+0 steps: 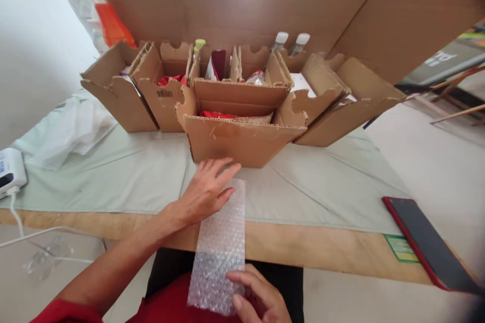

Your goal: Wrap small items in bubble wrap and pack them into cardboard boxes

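Note:
A strip of clear bubble wrap [222, 247] runs from the cloth out over the table's front edge, above my lap. My left hand [210, 186] is at its far end, palm down with fingers spread, the fingertips close to the base of the front cardboard box [235, 141]. Whether they touch the box I cannot tell. At the near right edge of the wrap is my right hand [263, 295], its thumb and index finger apart against the plastic; its other fingers are hidden. Red packaging [220, 114] shows inside the front box.
Several open cardboard bins [125, 96] stand in a row behind, before a tall cardboard panel [242, 0]. Crumpled translucent plastic [76, 128] lies left, near a white device [11, 171] with a cable. A red-cased phone [428, 242] overlaps a green card [403, 248] at right.

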Demonstrator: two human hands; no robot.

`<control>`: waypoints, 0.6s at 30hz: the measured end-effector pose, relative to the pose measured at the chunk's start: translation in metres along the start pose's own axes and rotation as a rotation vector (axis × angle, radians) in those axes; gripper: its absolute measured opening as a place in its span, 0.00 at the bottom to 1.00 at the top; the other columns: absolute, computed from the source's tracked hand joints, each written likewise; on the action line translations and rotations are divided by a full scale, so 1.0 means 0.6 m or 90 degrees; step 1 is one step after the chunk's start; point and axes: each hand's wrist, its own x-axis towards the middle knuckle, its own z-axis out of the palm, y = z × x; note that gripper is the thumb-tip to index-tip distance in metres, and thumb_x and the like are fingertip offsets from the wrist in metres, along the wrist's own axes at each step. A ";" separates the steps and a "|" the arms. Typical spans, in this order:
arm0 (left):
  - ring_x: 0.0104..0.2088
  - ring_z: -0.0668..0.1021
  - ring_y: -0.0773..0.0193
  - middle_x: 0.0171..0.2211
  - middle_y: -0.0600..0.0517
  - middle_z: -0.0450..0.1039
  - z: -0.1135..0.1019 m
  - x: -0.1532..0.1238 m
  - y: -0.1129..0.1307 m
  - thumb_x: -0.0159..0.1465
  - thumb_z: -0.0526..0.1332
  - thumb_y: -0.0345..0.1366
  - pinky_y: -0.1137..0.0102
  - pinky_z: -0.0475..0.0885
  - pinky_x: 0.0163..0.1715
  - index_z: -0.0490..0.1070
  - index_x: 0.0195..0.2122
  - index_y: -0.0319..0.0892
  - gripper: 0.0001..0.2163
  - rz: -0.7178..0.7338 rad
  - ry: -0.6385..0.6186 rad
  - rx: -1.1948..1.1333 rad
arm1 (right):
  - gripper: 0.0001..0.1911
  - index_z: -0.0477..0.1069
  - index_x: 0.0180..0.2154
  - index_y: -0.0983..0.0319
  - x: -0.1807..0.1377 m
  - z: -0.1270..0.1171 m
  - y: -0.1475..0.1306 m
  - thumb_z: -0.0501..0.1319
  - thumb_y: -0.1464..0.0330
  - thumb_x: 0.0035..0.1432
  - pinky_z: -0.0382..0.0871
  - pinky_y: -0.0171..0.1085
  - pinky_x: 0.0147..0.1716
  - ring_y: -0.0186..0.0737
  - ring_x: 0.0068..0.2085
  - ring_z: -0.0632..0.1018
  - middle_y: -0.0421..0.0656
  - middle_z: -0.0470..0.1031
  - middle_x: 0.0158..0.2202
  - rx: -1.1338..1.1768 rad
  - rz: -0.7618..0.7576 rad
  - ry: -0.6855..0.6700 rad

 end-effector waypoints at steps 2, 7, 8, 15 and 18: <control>0.60 0.73 0.50 0.60 0.39 0.70 -0.042 -0.043 0.010 0.66 0.55 0.25 0.48 0.70 0.59 0.67 0.61 0.41 0.22 -0.020 0.037 -0.052 | 0.17 0.79 0.48 0.55 -0.005 0.014 -0.010 0.62 0.55 0.63 0.79 0.39 0.37 0.46 0.40 0.83 0.48 0.81 0.42 0.141 0.063 0.043; 0.67 0.67 0.51 0.65 0.44 0.67 -0.107 -0.171 0.052 0.61 0.56 0.26 0.51 0.72 0.61 0.63 0.65 0.50 0.30 -0.043 -0.225 -0.190 | 0.25 0.75 0.53 0.56 0.008 0.015 -0.050 0.64 0.50 0.60 0.76 0.49 0.48 0.50 0.44 0.82 0.50 0.81 0.43 0.390 0.178 0.036; 0.68 0.65 0.50 0.66 0.44 0.65 -0.103 -0.187 0.060 0.61 0.57 0.27 0.50 0.70 0.62 0.60 0.67 0.50 0.32 -0.041 -0.248 -0.194 | 0.26 0.74 0.53 0.56 0.013 0.011 -0.056 0.64 0.49 0.59 0.76 0.50 0.48 0.49 0.43 0.82 0.51 0.81 0.44 0.396 0.176 0.031; 0.43 0.82 0.59 0.44 0.47 0.80 -0.016 -0.175 0.056 0.68 0.54 0.30 0.64 0.78 0.45 0.67 0.61 0.44 0.20 -0.307 -0.053 -0.205 | 0.30 0.56 0.68 0.52 0.024 -0.020 -0.062 0.56 0.54 0.69 0.80 0.41 0.33 0.46 0.42 0.82 0.52 0.77 0.51 0.177 0.029 0.089; 0.32 0.80 0.62 0.33 0.52 0.78 -0.005 -0.151 0.046 0.66 0.57 0.33 0.67 0.76 0.35 0.63 0.65 0.40 0.25 -0.360 -0.071 -0.169 | 0.24 0.64 0.63 0.50 0.028 -0.024 -0.062 0.57 0.70 0.69 0.80 0.43 0.41 0.44 0.44 0.82 0.48 0.79 0.48 -0.106 -0.080 0.194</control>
